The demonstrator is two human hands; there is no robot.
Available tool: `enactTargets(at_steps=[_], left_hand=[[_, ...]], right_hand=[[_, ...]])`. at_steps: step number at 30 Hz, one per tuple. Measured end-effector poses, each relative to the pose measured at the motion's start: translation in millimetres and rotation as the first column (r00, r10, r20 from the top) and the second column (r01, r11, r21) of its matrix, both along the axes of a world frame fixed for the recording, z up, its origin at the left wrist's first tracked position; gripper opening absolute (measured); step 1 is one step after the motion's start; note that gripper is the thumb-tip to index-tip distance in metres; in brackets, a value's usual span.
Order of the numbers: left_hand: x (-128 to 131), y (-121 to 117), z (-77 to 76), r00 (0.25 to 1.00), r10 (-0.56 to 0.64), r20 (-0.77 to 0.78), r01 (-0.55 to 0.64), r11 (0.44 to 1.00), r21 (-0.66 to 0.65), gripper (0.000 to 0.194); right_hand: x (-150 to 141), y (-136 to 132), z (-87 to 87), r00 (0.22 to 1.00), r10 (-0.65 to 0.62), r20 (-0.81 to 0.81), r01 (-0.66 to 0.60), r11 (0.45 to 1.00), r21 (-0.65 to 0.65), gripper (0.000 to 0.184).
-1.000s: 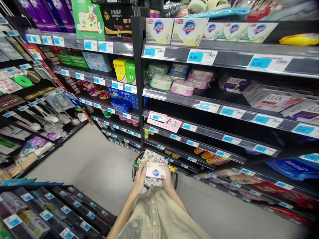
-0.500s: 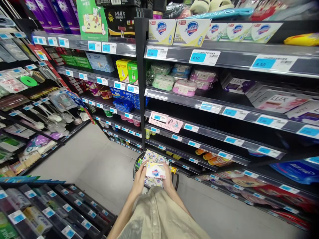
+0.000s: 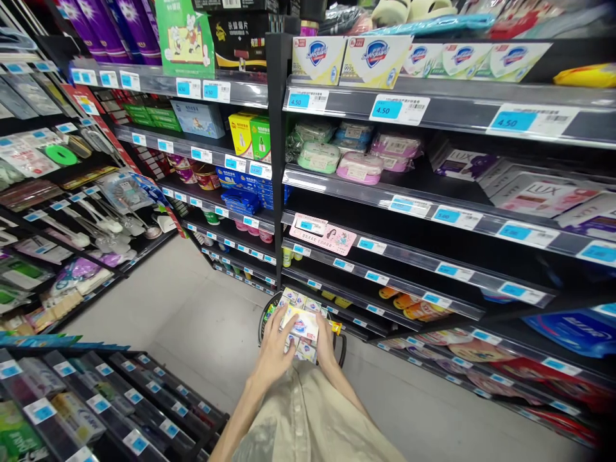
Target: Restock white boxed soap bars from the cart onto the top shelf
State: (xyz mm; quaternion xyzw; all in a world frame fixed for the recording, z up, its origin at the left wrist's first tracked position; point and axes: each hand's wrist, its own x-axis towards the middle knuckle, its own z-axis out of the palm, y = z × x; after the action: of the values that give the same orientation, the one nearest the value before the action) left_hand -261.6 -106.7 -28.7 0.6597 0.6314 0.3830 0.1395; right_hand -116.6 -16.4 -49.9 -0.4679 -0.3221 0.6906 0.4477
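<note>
A white and yellow Safeguard soap box (image 3: 306, 326) sits between my two hands, above a black basket (image 3: 261, 324). My left hand (image 3: 275, 343) grips its left end, fingers reaching over the top and thumb along the lower side. On the right end of the box, my right hand (image 3: 326, 341) is closed around the edge. More soap boxes (image 3: 307, 351) lie in the basket below, partly covered by my hands. A small green packet (image 3: 270, 310) shows at the basket's left side, and a yellow packet (image 3: 335, 327) pokes out at its right.
Ahead, a shelf (image 3: 433, 96) carries more Safeguard boxes (image 3: 375, 61). Lower down are wrapped soap dishes (image 3: 359, 167) and LUX boxes (image 3: 541, 192). Kitchen utensils hang on a rack (image 3: 91, 218) at left. A low display (image 3: 110, 404) stands front left, beside grey floor (image 3: 192, 321).
My left hand has shifted its fingers further over the soap box, which now tilts slightly. My right hand still holds the other end. The view has moved a little.
</note>
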Motion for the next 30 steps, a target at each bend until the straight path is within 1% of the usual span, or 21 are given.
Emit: enactTargets(at_steps=[2, 4, 6, 9, 11, 13, 14, 15, 16, 18, 19, 20, 22, 24, 25, 27, 28, 30], left_hand=[[1.5, 0.8, -4.9, 0.999, 0.044, -0.03, -0.044, 0.999, -0.012, 0.061], [2.4, 1.6, -9.8, 0.997, 0.072, -0.037, -0.073, 0.997, -0.028, 0.062], [2.3, 1.9, -12.1, 0.997, 0.078, -0.015, -0.079, 0.995, -0.056, 0.067], [0.2, 1.7, -10.8, 0.995, 0.086, 0.054, -0.08, 0.992, -0.102, 0.08], [-1.8, 1.5, -9.1, 0.986, 0.109, 0.126, -0.095, 0.989, -0.111, 0.078], [-3.3, 1.2, -8.5, 0.965, 0.129, 0.228, -0.114, 0.991, -0.075, 0.067], [-3.5, 0.9, -8.6, 0.947, 0.133, 0.291, -0.124, 0.991, -0.052, 0.061], [-3.2, 0.4, -8.8, 0.924, 0.131, 0.359, -0.127, 0.991, -0.036, 0.058], [-2.4, -0.4, -8.9, 0.895, 0.122, 0.43, -0.12, 0.992, -0.032, 0.057], [1.1, -2.6, -8.6, 0.817, 0.093, 0.569, -0.075, 0.996, -0.055, 0.061], [3.5, -3.9, -8.0, 0.777, 0.08, 0.624, -0.046, 0.996, -0.07, 0.064], [6.2, -5.2, -7.2, 0.741, 0.064, 0.669, -0.016, 0.997, -0.078, 0.067], [12.0, -7.0, -5.4, 0.654, 0.04, 0.755, 0.05, 0.994, -0.096, 0.075], [17.6, -7.4, -3.6, 0.524, 0.059, 0.85, 0.128, 0.981, -0.147, 0.085], [20.2, -6.9, -2.7, 0.446, 0.083, 0.891, 0.162, 0.972, -0.172, 0.091], [24.7, -5.1, 0.0, 0.309, 0.132, 0.942, 0.191, 0.961, -0.198, 0.1], [26.6, -3.9, 1.8, 0.262, 0.144, 0.954, 0.189, 0.962, -0.197, 0.103], [29.9, -1.3, 6.6, 0.198, 0.149, 0.969, 0.191, 0.964, -0.187, 0.108]], right_hand=[[-1.1, -1.4, 5.2, 0.997, 0.031, 0.067, -0.034, 0.999, 0.041, 0.057], [-1.6, -4.3, 12.9, 0.986, 0.107, 0.124, -0.12, 0.988, 0.102, 0.053], [-1.3, -8.2, 21.3, 0.971, 0.168, 0.172, -0.196, 0.967, 0.164, 0.048], [0.7, -13.0, 32.2, 0.944, 0.233, 0.232, -0.288, 0.927, 0.24, 0.039], [1.8, -13.7, 36.7, 0.92, 0.327, 0.217, -0.378, 0.886, 0.269, 0.037], [1.2, -12.0, 38.6, 0.887, 0.44, 0.143, -0.463, 0.845, 0.267, 0.04], [0.3, -10.5, 38.6, 0.877, 0.47, 0.097, -0.479, 0.841, 0.254, 0.043], [-0.8, -8.7, 38.3, 0.883, 0.465, 0.064, -0.466, 0.854, 0.233, 0.046], [-1.9, -6.6, 37.6, 0.904, 0.424, 0.051, -0.424, 0.88, 0.213, 0.048], [-2.7, -2.8, 36.1, 0.954, 0.291, 0.075, -0.3, 0.935, 0.188, 0.05], [-2.1, -1.3, 35.5, 0.966, 0.243, 0.089, -0.255, 0.95, 0.179, 0.05], [-0.9, -0.4, 35.1, 0.969, 0.229, 0.095, -0.242, 0.956, 0.165, 0.051], [2.1, -0.9, 34.7, 0.952, 0.298, 0.07, -0.305, 0.945, 0.115, 0.053], [4.3, -4.4, 34.7, 0.933, 0.36, 0.027, -0.361, 0.93, 0.07, 0.056], [4.7, -6.8, 34.6, 0.933, 0.36, 0.016, -0.361, 0.931, 0.064, 0.056], [5.0, -11.7, 33.7, 0.947, 0.321, 0.022, -0.322, 0.943, 0.08, 0.056], [5.2, -13.6, 32.8, 0.956, 0.29, 0.04, -0.292, 0.952, 0.095, 0.055], [6.9, -15.5, 30.5, 0.967, 0.236, 0.092, -0.247, 0.96, 0.134, 0.056]])
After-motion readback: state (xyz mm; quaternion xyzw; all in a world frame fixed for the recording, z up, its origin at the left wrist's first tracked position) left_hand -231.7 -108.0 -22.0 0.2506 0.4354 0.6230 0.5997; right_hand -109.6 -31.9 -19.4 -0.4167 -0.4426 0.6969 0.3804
